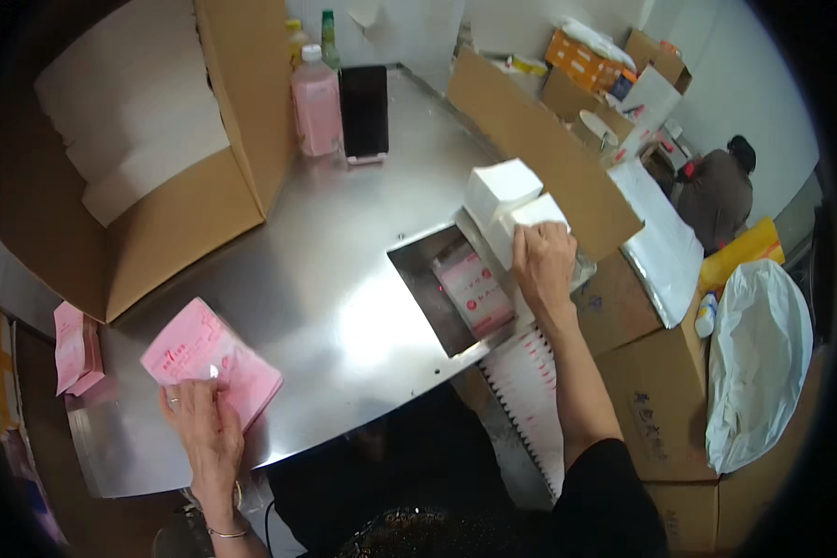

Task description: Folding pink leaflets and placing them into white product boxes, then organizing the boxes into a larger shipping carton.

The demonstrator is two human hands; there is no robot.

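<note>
My left hand is at the near edge of a flat pink packet with printing and a glossy wrap, at the left of the metal table. Its fingers press down on the packet; the thumb is mostly hidden. My right hand is closed at a stack of white paper pieces; the fingertips pinch its near edge. Another white stack stands just behind. Left of my right hand, a wrapped pink-and-white packet lies in a rectangular opening in the tabletop.
A large open carton stands at the left, with a pink stack below it. A pink-filled bottle and a black phone on a stand are behind. Cartons and a white bag lie right; a person bends beyond.
</note>
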